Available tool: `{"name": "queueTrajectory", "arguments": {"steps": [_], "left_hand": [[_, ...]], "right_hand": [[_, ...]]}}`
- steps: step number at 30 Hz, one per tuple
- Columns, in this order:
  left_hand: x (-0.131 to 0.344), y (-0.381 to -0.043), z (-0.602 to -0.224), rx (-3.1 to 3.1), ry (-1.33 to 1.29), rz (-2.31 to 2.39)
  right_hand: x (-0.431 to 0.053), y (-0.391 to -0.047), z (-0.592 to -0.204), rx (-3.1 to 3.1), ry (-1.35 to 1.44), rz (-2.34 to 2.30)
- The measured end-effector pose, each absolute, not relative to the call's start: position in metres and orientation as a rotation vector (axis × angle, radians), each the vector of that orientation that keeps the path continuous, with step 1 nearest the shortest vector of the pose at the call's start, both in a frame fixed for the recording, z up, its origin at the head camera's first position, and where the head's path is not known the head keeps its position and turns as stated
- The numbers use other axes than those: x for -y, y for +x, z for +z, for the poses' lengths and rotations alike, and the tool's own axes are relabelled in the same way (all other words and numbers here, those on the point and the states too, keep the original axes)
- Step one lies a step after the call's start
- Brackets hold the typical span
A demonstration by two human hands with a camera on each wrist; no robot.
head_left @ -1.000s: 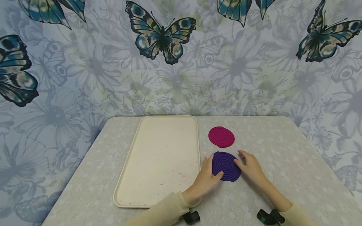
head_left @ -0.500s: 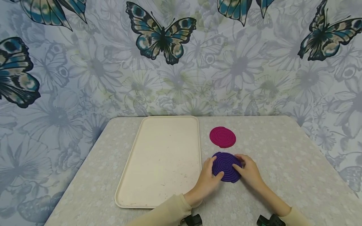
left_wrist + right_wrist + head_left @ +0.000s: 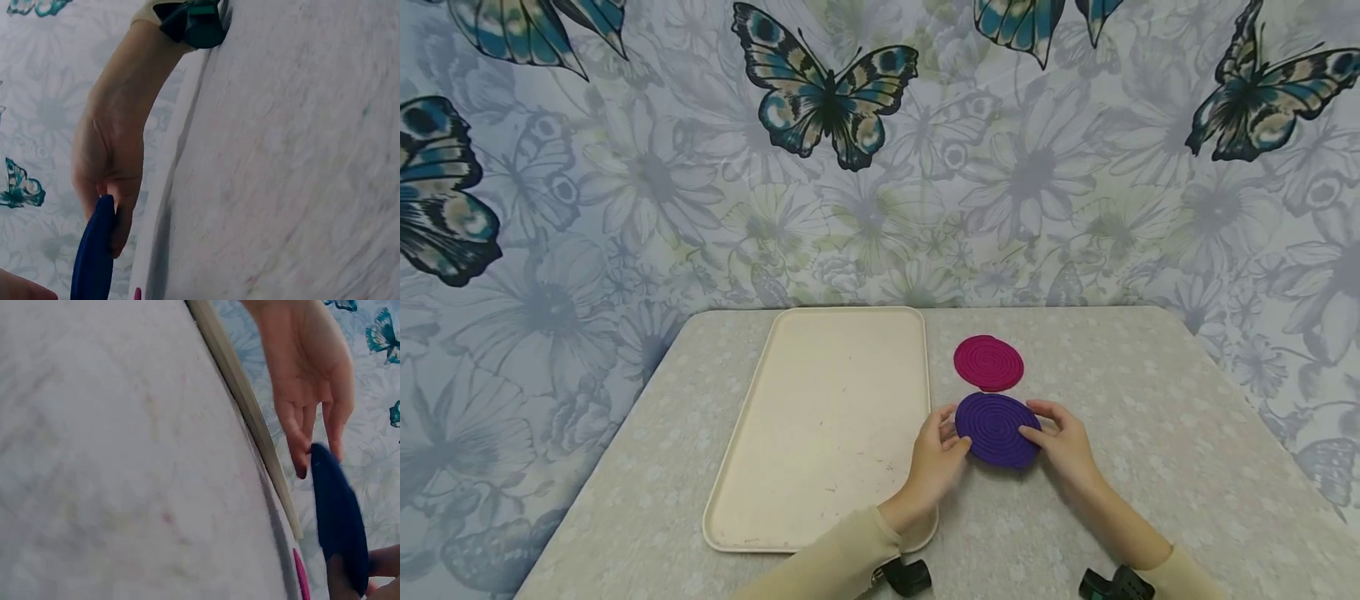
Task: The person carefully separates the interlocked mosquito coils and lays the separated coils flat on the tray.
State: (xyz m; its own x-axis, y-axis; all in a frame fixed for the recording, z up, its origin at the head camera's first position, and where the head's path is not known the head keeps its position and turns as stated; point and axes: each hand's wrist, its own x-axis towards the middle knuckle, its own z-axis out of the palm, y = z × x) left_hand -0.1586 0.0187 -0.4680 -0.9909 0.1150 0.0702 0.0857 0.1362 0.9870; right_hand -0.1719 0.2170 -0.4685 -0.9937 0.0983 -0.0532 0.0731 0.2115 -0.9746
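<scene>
A round purple coaster [image 3: 997,429] with ringed ridges is held raised above the table between both hands. My left hand [image 3: 934,458] pinches its left edge, thumb on the near side and fingers behind. My right hand [image 3: 1070,448] grips the right edge, its thumb lying over the top face. Seen from the right wrist, the coaster [image 3: 339,519] stands edge-on, with the left hand [image 3: 312,375] at its far end. The left wrist view shows the right hand [image 3: 112,150] at the coaster's rim [image 3: 94,256]. A pink coaster [image 3: 988,363] lies flat just beyond the purple one.
A large cream tray [image 3: 820,392] with a raised rim lies left of the coasters, and my left forearm crosses its near right corner. The pale patterned table [image 3: 1150,400] ends against a wall with butterflies [image 3: 831,100]. Black cameras [image 3: 906,577] sit at both wrists.
The purple coaster has risen off the table and moved slightly away from me, toward the pink one. My left thumb and fingers have shifted to its left edge; the right hand has closed on it.
</scene>
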Motion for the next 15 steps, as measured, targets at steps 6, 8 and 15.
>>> {"name": "queueTrajectory", "arguments": {"steps": [6,8,15], "left_hand": [[-0.002,-0.175,-0.450,-2.258,0.186,2.154],[0.003,-0.182,-0.441,-2.234,0.169,2.167],[0.024,-0.208,-0.411,-2.075,0.098,2.336]], "right_hand": [[-0.204,-0.176,-0.444,2.299,-0.212,2.113],[-0.198,-0.180,-0.435,2.242,-0.215,2.164],[-0.176,-0.196,-0.404,1.982,-0.165,2.387]]}}
